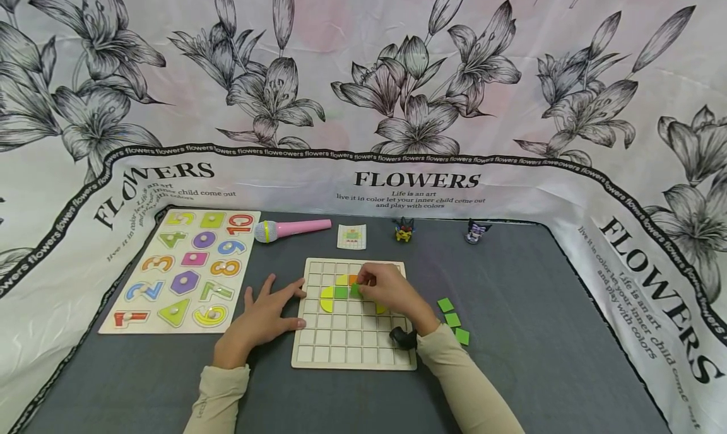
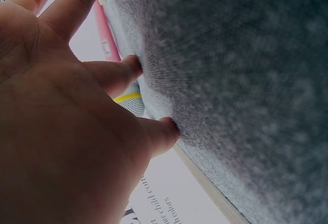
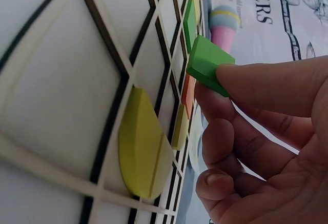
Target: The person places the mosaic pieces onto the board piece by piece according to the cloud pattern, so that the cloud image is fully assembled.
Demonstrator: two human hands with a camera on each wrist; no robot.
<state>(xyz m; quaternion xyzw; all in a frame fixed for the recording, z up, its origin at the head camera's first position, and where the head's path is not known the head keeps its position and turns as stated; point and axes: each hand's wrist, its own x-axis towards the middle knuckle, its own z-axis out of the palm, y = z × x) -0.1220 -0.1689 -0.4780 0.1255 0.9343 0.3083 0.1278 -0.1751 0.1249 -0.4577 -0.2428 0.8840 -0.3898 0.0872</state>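
Note:
A wooden grid board (image 1: 335, 355) lies on the dark cloth. On its upper part sit a green square tile (image 1: 341, 292), an orange piece (image 1: 353, 279) and several yellow rounded pieces (image 1: 326, 299). My right hand (image 1: 392, 289) pinches another green square tile (image 3: 209, 61) between thumb and fingers, just over the grid beside the placed green one. A yellow rounded piece (image 3: 141, 147) shows close up in the right wrist view. With fingers spread, my left hand (image 1: 264, 320) touches the board's left edge; its fingertips rest on the cloth in the left wrist view.
Three loose green tiles (image 1: 452, 320) lie right of the board. A number-and-shape puzzle board (image 1: 136, 279) is at the left. Behind stand a toy microphone (image 1: 301, 228), a small pattern card (image 1: 352, 237), a yellow figurine (image 1: 404, 230) and a purple figurine (image 1: 476, 231).

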